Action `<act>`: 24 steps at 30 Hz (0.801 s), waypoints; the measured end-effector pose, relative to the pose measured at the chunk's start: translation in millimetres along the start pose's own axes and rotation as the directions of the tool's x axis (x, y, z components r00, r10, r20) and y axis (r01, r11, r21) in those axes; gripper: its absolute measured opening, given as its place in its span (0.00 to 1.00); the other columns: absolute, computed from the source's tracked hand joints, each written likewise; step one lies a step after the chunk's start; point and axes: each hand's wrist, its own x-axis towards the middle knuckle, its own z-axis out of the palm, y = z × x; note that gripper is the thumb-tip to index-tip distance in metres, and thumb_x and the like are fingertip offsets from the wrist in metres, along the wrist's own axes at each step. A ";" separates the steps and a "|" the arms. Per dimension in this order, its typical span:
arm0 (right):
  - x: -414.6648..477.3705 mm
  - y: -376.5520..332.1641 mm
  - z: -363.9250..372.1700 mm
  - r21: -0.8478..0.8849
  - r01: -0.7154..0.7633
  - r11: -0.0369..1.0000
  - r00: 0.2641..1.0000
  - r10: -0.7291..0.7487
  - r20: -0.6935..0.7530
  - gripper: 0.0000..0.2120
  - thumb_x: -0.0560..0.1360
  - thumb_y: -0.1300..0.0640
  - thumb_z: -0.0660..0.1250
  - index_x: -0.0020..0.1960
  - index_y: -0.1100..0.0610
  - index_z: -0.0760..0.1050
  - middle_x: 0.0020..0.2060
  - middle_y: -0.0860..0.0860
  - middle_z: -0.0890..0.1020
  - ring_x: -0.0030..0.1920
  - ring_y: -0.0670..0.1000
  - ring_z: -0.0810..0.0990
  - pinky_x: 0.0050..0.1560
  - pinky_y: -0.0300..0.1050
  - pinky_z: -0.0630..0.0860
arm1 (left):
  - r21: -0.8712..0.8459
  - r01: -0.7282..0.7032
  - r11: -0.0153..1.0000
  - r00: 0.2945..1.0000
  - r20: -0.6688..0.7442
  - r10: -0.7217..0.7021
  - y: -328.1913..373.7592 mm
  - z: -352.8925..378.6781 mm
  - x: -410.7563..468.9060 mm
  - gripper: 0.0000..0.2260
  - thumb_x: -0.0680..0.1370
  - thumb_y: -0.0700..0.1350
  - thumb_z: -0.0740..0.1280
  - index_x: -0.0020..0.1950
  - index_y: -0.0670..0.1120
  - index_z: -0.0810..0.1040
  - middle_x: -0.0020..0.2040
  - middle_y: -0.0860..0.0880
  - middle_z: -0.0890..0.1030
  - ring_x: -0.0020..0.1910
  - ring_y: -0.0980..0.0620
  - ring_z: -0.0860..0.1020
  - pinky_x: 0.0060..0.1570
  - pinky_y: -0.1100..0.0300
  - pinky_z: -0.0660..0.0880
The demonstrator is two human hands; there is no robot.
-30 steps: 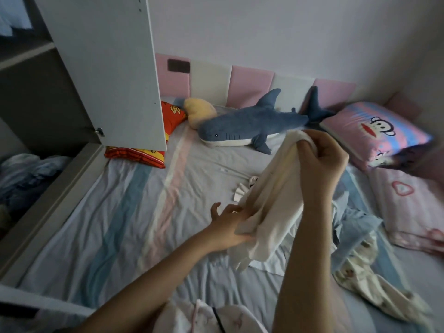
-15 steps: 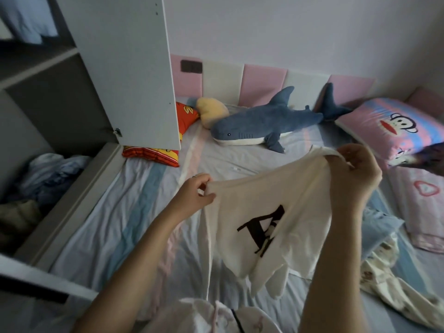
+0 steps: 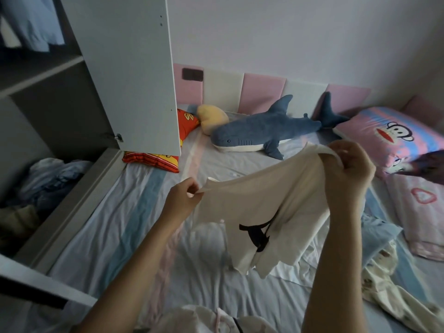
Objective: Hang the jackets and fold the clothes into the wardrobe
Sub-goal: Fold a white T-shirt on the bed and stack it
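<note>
A cream T-shirt (image 3: 262,212) with a black print hangs stretched between my hands above the bed. My left hand (image 3: 183,200) pinches its left edge. My right hand (image 3: 348,174) grips the other end, held higher, so the cloth slopes up to the right. The lower part of the shirt dangles over the sheet. On the left the wardrobe (image 3: 48,116) stands with its door (image 3: 129,75) swung open; crumpled blue clothes (image 3: 52,176) lie on its lower shelf.
A striped bed sheet (image 3: 101,236) lies under my arms. A blue shark plush (image 3: 264,131), a yellow cushion (image 3: 212,117), a red pillow (image 3: 153,157) and a pink monkey pillow (image 3: 394,138) lie near the wall. Loose clothes (image 3: 389,267) are heaped at the right.
My hands pulled apart and spread the bunched shirt open, showing the black print. My left hand rose from low on the cloth to its edge. The view shifted left toward the wardrobe.
</note>
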 end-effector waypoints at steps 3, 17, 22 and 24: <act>0.1 6.9 -4.9 -0.056 -0.029 0.998 0.998 0.033 0.060 0.09 0.70 0.67 0.67 0.44 0.54 0.77 0.30 0.54 0.78 0.27 0.37 0.69 0.32 0.28 0.65 | -0.117 0.002 0.993 0.999 0.035 0.002 5.8 -1.6 7.0 0.15 0.76 0.41 0.69 0.35 0.43 0.64 0.31 0.50 0.66 0.30 0.58 0.63 0.32 0.66 0.62; -2.7 30.0 -15.2 -0.214 -0.319 0.923 0.899 0.367 0.241 0.14 0.66 0.51 0.61 0.39 0.62 0.77 0.32 0.51 0.75 0.36 0.46 0.71 0.38 0.43 0.67 | 0.115 -0.065 0.991 0.981 0.188 0.043 15.2 -35.6 31.9 0.24 0.67 0.70 0.60 0.33 0.48 0.65 0.27 0.54 0.65 0.29 0.55 0.65 0.33 0.56 0.61; -1.1 38.5 -33.2 -0.253 -0.297 0.921 0.807 0.384 0.449 0.04 0.73 0.58 0.72 0.42 0.58 0.80 0.31 0.47 0.78 0.30 0.38 0.73 0.32 0.28 0.67 | -0.125 -0.033 0.992 0.953 0.296 0.069 21.0 -48.8 35.7 0.11 0.72 0.52 0.63 0.36 0.47 0.68 0.31 0.55 0.67 0.31 0.59 0.65 0.37 0.57 0.62; 3.7 51.7 -33.7 -0.230 -0.237 0.944 0.900 0.302 0.313 0.03 0.74 0.61 0.70 0.42 0.55 0.80 0.30 0.41 0.80 0.34 0.37 0.74 0.35 0.25 0.67 | -0.131 -0.071 0.989 0.967 0.235 0.101 17.7 -53.5 40.0 0.05 0.75 0.44 0.66 0.41 0.45 0.72 0.37 0.49 0.73 0.37 0.57 0.71 0.42 0.61 0.67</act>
